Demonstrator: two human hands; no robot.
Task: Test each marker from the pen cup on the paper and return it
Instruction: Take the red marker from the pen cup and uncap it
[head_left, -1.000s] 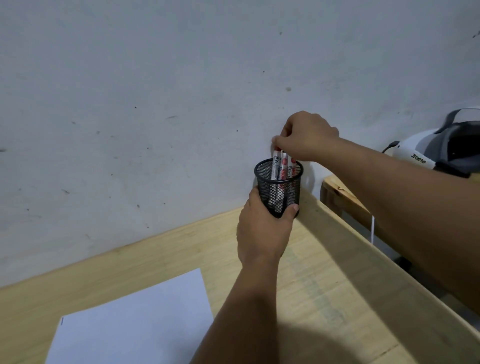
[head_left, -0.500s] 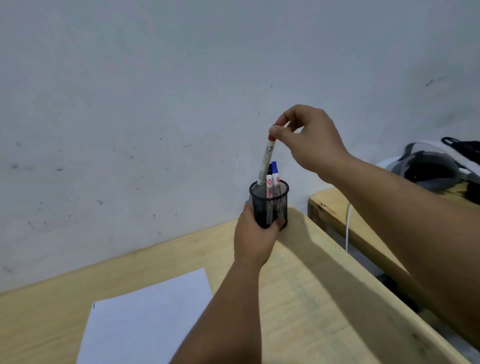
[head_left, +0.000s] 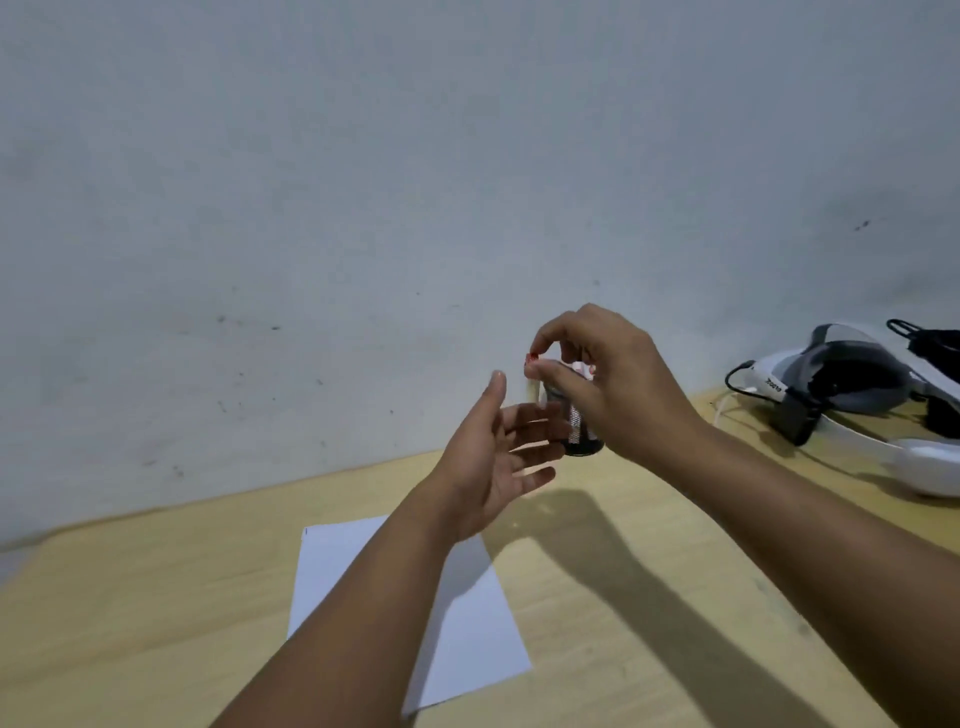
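Note:
A black mesh pen cup stands on the wooden table near the wall, mostly hidden behind my hands. My right hand is above and in front of it, thumb and forefinger pinched on the red cap end of a white marker; most of its barrel is hidden. My left hand hovers open just left of the cup, palm turned toward it, fingers spread and not touching it. A white sheet of paper lies on the table under my left forearm.
A grey wall rises directly behind the table. On a second wooden surface at the right lie a white and grey headset with a cable and a black strap.
My left hand has let go of the cup and opened. My right hand has carried the red-capped marker up and clear of the cup. The view has shifted left and down.

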